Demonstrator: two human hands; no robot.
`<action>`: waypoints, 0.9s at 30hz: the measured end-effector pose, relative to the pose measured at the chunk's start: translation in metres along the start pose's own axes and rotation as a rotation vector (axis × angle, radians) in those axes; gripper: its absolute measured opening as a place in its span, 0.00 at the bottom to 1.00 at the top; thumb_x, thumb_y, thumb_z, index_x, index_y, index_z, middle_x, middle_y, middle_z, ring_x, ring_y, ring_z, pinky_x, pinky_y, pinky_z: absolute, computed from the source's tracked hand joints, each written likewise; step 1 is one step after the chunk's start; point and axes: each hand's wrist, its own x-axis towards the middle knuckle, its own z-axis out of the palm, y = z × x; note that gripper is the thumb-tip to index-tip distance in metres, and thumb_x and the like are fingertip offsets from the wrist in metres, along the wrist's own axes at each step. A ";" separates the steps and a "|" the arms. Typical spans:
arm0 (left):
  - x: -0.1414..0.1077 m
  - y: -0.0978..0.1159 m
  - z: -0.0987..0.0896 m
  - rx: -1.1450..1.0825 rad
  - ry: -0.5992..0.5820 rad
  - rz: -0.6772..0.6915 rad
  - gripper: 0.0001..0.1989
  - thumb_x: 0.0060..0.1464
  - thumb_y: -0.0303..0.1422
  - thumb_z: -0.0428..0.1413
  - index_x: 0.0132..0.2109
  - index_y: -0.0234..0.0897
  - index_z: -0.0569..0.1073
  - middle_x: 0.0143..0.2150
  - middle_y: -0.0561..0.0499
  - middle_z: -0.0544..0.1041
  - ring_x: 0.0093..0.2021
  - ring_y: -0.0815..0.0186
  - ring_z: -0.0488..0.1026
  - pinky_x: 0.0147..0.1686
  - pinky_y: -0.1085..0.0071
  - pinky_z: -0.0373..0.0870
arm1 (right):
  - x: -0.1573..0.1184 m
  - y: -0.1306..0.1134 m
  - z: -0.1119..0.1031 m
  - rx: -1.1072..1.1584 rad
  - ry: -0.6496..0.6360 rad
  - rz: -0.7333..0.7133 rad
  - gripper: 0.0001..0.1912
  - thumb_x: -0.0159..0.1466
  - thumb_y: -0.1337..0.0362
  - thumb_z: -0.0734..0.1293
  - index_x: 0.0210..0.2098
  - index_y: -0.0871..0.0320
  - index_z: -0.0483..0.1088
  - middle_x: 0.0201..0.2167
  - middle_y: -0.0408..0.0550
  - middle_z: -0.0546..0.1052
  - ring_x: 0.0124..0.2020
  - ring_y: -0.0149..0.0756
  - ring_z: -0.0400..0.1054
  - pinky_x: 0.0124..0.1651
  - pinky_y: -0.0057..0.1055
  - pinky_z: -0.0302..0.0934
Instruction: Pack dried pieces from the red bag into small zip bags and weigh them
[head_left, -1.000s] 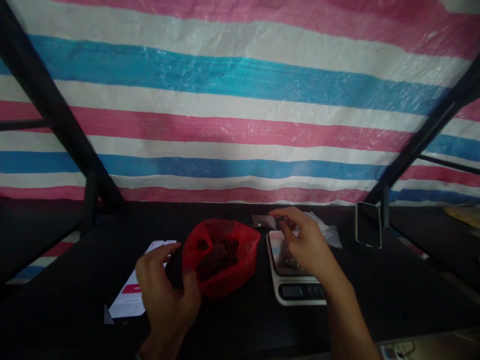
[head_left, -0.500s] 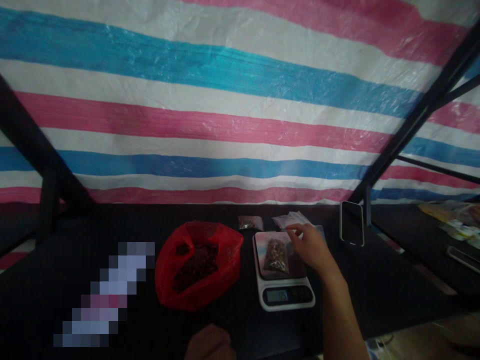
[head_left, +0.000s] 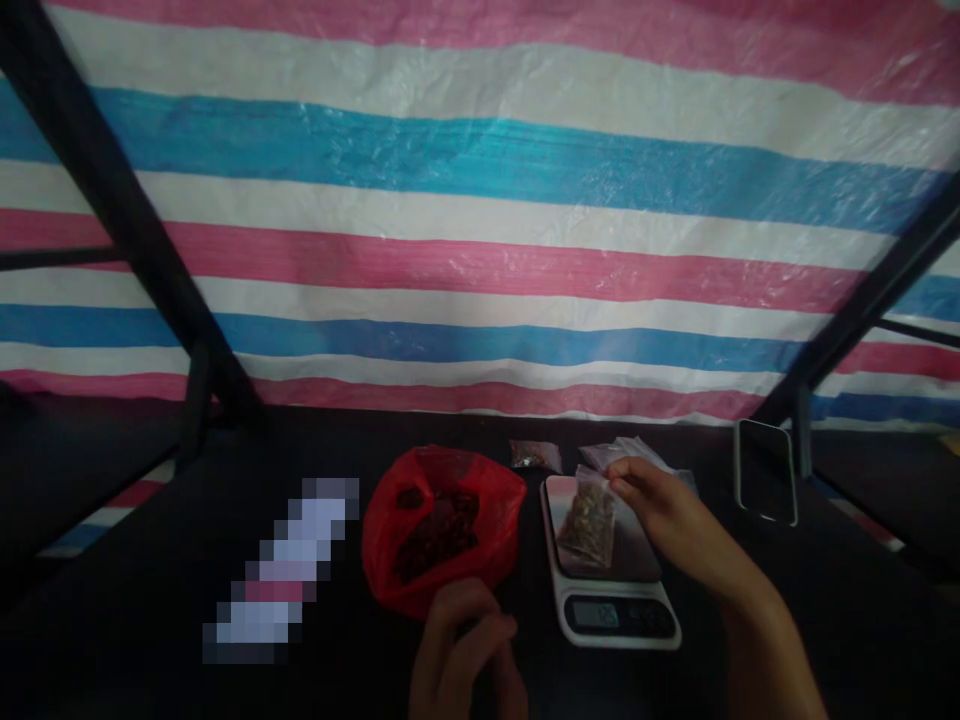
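We pinched the top corner of a small clear bag point(head_left: 589, 525) between the fingers and thumb of our right hand point(head_left: 667, 510), holding its brownish contents over the plate of the scale point(head_left: 634, 550). Our left hand point(head_left: 461, 650) was half-curled, forward and left of the scale; we could not tell whether its fingertips met. The red bag point(head_left: 495, 560) sat left of the scale, a small packet point(head_left: 535, 456) behind its left corner, and a phone point(head_left: 765, 472) well to its right.

Striped sheeting point(head_left: 480, 260) (glossy, creased) backs a black table point(head_left: 352, 640).
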 end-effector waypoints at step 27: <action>0.029 0.025 0.021 -0.997 0.064 -1.287 0.55 0.52 0.61 0.66 0.75 0.34 0.58 0.20 0.60 0.72 0.16 0.69 0.68 0.19 0.76 0.63 | 0.013 -0.122 0.116 0.143 -0.115 0.143 0.17 0.62 0.64 0.69 0.49 0.55 0.83 0.46 0.51 0.87 0.47 0.46 0.82 0.52 0.39 0.73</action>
